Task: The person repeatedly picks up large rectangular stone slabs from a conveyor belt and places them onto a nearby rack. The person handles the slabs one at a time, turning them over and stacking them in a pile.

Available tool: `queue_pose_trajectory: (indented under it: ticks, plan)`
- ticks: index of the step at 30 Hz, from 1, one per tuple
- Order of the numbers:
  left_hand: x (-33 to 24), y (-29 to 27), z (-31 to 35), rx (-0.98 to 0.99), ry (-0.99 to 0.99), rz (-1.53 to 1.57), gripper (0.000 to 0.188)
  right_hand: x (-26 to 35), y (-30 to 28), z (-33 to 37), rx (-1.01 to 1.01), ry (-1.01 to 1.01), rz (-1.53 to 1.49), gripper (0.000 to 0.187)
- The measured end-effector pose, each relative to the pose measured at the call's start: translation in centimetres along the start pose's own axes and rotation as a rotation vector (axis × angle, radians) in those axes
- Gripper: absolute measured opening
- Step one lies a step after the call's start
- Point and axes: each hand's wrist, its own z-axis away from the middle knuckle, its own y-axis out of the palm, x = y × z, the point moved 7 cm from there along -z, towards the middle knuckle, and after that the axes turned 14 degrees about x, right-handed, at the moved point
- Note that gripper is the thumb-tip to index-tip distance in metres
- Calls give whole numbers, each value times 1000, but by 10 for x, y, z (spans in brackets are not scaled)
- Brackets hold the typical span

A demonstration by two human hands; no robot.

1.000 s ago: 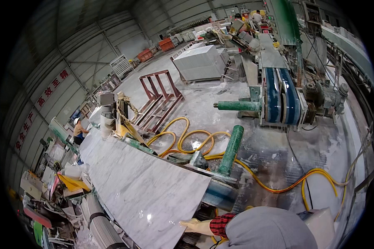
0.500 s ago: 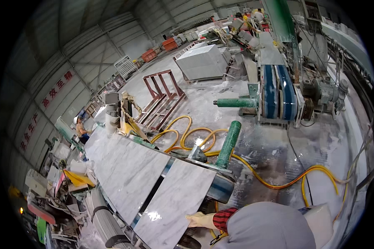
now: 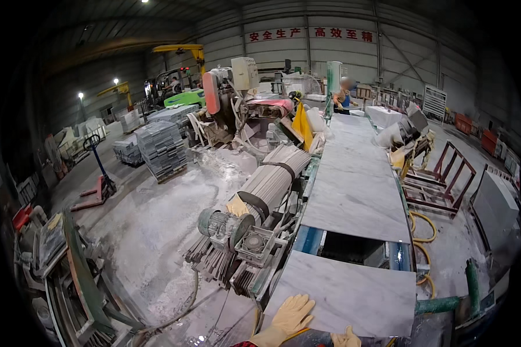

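Note:
A near slab of white, grey-veined marble (image 3: 353,292) lies flat across the rails of a blue-belted conveyor (image 3: 309,240). My left hand (image 3: 289,318), in a cream rubber glove, rests on the slab's near left corner with its fingers spread. At the near edge my gloved right hand (image 3: 346,338) has its fingers bent against the slab; the picture's lower rim cuts off the rest of it. Beyond a dark gap lies a longer far marble slab (image 3: 356,185), which neither hand touches.
Left of the conveyor stand a motor (image 3: 223,225) and a strapped bundle of grey strips (image 3: 275,176). A pallet jack (image 3: 101,182) and stacked stone slabs (image 3: 159,153) are farther left. On the right are a yellow hose (image 3: 424,226) and a rusty frame (image 3: 440,179). A person (image 3: 342,95) stands at the far end.
My view has swung left, bringing the conveyor upright ahead of me. Two gloved hands now show at the near slab, where one showed before. The gap between the slabs looks wider.

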Motion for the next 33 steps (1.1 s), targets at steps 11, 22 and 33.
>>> queue_pose_trajectory:
  ticks: [11,22,33]
  plan:
    - [0,11,4,81,-3,15,55,-1,13,11,149,-59,-281,54]
    - [-15,47,1,128,-362,-32,66,7,46,-21,181,-373,-1735,63]
    - [-29,37,-90,98,-44,106,78,17,34,-11,-50,-443,-38,54]
